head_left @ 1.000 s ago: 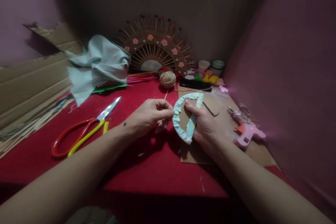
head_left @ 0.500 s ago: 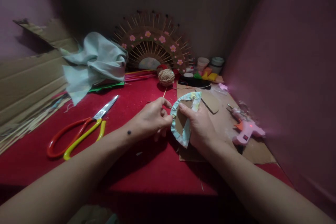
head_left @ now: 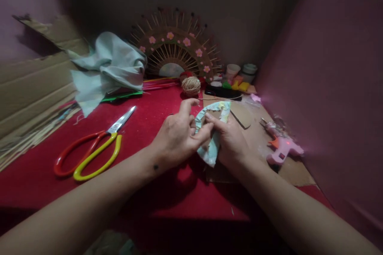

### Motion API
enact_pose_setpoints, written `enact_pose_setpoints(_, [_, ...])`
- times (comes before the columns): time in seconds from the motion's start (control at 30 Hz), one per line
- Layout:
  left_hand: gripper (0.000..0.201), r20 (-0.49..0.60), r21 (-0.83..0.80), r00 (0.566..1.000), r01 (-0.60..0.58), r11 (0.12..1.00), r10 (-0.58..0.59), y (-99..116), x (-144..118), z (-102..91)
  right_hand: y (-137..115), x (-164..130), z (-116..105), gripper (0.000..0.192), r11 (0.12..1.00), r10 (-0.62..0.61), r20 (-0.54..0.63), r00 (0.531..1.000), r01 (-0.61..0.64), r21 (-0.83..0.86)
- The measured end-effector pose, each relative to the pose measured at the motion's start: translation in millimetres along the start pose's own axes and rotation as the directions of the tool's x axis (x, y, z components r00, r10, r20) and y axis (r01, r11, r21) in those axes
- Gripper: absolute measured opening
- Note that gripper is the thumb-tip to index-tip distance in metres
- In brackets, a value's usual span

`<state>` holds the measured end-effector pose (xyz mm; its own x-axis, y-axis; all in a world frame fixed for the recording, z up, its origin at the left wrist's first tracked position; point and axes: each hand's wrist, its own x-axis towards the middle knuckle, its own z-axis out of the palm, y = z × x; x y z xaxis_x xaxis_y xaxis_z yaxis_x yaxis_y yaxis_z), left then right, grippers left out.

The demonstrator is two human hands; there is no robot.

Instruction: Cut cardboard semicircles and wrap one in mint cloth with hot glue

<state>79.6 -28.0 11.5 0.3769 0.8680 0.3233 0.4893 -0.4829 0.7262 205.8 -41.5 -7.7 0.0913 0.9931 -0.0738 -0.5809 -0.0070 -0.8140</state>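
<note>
I see the curved cardboard piece wrapped in pale blue patterned fabric [head_left: 213,135] just right of frame centre, held on edge above the red table surface [head_left: 143,183]. Right hand [head_left: 231,143] grips it from the right side, thumb on the inner cardboard face, fingers behind. Left hand [head_left: 178,135] is closed in against its left rim, thumb pressed onto the fabric edge next to the right thumb, index finger raised. Both hands together on the piece, touching each other. Can't tell if the left hand holds anything else.

Under the right hand: flat brown cardboard sheet [head_left: 257,143] lying on the table, with a smaller cut cardboard shape [head_left: 241,114] on it, just beyond the held piece.

Right of that, a pink hot glue gun [head_left: 283,149] on the sheet, small red light lit.

Left of the hands, well apart: scissors with red and yellow handles [head_left: 92,149], blades closed, pointing toward upper right.

Upper centre: ball of tan twine [head_left: 191,85], and behind it a half-round fan of wooden sticks with pink flowers [head_left: 176,50] standing against the wall.

Upper left: crumpled pale blue cloth [head_left: 109,69] over corrugated cardboard sheets [head_left: 30,91].

Upper right of centre: small pots and coloured bits [head_left: 239,77], too blurred to tell apart.
</note>
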Motion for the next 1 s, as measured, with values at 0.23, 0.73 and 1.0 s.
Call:
enact_pose_setpoints(0.23, [0.035,0.422,-0.461,0.853,0.495,0.737,-0.309,-17,10,-13.9,-10,14,-12,0.013,0.990,0.035,-0.129,0.991,-0.016,0.142])
enact_pose_setpoints(0.73, [0.022,0.498,-0.457,0.820,0.524,0.719,-0.281,-10,5,4.2,-1,8,-9,0.010,0.996,-0.007,-0.118,0.993,0.016,0.083])
enact_pose_setpoints(1.0, [0.028,0.614,-0.546,0.783,0.512,0.664,-0.099,-19,3,-2.9,-3,10,-10,0.013,0.996,0.001,-0.117,0.993,0.009,0.087])
